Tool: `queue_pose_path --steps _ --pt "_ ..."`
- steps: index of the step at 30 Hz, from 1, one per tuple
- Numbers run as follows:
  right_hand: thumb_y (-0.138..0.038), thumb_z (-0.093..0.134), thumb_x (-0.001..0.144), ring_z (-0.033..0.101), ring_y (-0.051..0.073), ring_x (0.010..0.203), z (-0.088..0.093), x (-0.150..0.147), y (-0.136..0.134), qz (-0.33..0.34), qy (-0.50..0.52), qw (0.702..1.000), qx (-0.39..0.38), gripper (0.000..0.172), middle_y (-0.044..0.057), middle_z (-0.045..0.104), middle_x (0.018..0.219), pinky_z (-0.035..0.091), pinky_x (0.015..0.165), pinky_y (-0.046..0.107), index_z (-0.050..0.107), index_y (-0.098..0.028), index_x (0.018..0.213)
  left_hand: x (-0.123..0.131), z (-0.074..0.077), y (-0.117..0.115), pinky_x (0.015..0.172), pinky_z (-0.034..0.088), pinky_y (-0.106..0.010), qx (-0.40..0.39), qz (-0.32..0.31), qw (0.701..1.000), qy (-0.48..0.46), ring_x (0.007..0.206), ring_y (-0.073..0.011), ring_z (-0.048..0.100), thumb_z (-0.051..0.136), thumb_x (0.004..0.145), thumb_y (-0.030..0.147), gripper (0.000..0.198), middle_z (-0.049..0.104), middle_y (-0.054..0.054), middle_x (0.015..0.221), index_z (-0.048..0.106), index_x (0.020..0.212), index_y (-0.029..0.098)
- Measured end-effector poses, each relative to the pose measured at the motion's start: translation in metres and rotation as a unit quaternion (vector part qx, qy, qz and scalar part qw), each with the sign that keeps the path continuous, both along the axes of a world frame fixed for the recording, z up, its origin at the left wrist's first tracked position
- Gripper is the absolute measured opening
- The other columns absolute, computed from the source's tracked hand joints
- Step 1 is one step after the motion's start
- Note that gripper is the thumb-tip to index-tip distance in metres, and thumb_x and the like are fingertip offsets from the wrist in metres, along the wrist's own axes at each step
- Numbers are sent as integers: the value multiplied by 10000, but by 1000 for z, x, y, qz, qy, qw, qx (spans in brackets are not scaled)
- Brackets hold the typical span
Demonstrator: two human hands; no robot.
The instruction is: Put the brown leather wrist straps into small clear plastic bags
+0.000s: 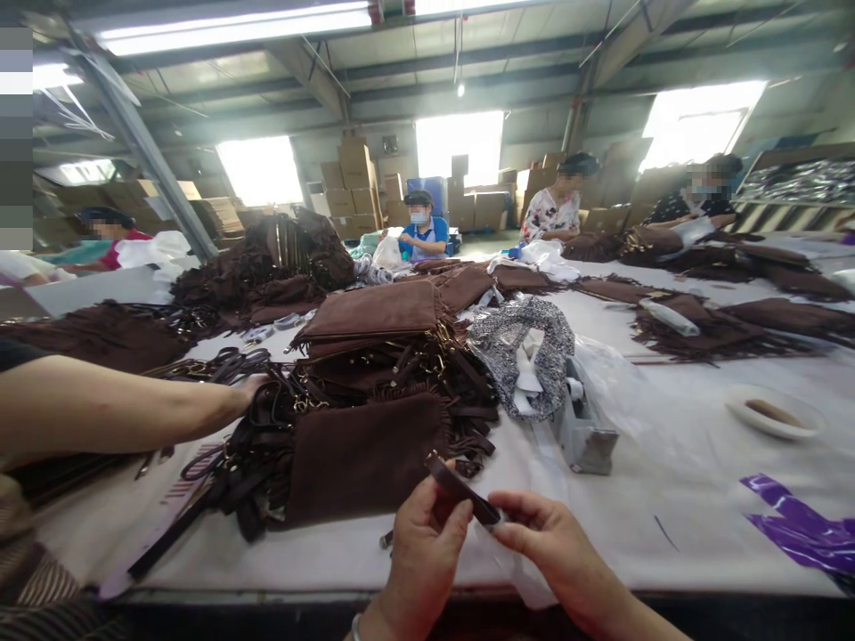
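Head view, clock directions read from my hands. One dark brown strap [462, 489] spans both: my left hand [426, 539] pinches it along its length, my right hand [557, 539] nips its lower end, fingers narrowed on it. At ten o'clock, one fringed brown bag [367, 454]; at eleven, a bag stack [374, 312], too overlapped to count. At two, one tape dispenser [594, 448]; at half past two, one tape roll [807, 424]; at three, one piece of purple plastic [802, 532].

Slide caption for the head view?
Left hand holding a dark strap, right hand at its end, near brown fringed bags.
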State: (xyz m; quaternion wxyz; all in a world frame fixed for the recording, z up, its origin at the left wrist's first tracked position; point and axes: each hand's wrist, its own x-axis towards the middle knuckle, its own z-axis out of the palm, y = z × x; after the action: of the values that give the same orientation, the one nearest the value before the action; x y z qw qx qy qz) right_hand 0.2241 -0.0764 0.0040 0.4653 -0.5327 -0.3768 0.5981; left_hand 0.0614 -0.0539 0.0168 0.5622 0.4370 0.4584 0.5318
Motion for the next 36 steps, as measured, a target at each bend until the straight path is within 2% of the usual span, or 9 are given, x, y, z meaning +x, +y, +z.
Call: queue_pose_path --steps 7,13,16,18,20,22,26,31,36 --pt "-293 870 505 665 213 775 -9 -6 0 -66 43 997 5 476 59 738 828 542 723 324 751 -161 947 -2 -8 1 861 545 -343 20 4 999 45 913 -250 694 793 674 301 425 750 -90 998 708 1078 198" --pt "-307 843 573 670 215 787 -9 -15 10 -68 53 995 57 468 75 741 873 536 647 300 706 -169 998 -1 -17 -3 973 460 -360 71 -26 988 134 1020 -260 646 752 741 308 282 733 -93 1043 743 1009 223" --pt "-312 826 589 659 192 759 -2 -11 11 -59 49 995 60 502 71 720 899 527 631 287 672 -174 1046 -3 -11 3 928 482 -339 -37 -123 991 -32 1039 -242 636 753 748 331 337 718 -104 1081 716 1060 210" --pt "-275 802 599 639 158 716 1 -6 5 -44 35 997 58 526 62 697 956 516 617 269 644 -184 1093 -6 -12 11 756 530 -277 -177 -153 956 -175 925 -200 662 710 777 430 378 716 -102 1030 691 1070 191" --pt "-218 758 611 610 125 652 2 -1 -6 -14 8 999 39 557 49 677 985 481 556 240 609 -198 1147 -8 -19 19 522 464 -177 -303 -118 910 -256 661 -116 627 685 782 497 396 694 -62 821 686 974 150" --pt "-178 699 620 582 110 588 0 3 -16 24 -25 999 3 568 28 672 913 437 499 224 581 -199 1175 -6 -28 25 381 292 -112 -353 -68 891 -279 451 -31 458 756 736 430 346 578 16 617 664 854 118" --pt "-186 628 587 564 106 541 -7 4 -24 21 -62 996 -68 561 40 674 934 397 453 223 562 -184 1144 9 -43 22 364 176 -100 -297 -37 921 -250 439 -2 340 862 595 243 329 457 72 570 599 752 123" --pt "-165 627 533 582 112 586 -14 -4 -3 -27 -88 993 -70 578 108 668 1103 415 491 234 568 -146 1108 22 -51 12 370 200 -141 -228 -51 964 -127 444 -33 313 837 606 410 391 405 79 506 558 682 147" --pt "-249 690 609 674 206 812 -23 -9 8 -27 -92 995 -39 556 143 666 1149 514 698 306 565 -125 1136 14 -52 15 368 237 -124 -231 -24 965 -123 452 -32 345 837 610 389 371 422 73 517 585 707 133"
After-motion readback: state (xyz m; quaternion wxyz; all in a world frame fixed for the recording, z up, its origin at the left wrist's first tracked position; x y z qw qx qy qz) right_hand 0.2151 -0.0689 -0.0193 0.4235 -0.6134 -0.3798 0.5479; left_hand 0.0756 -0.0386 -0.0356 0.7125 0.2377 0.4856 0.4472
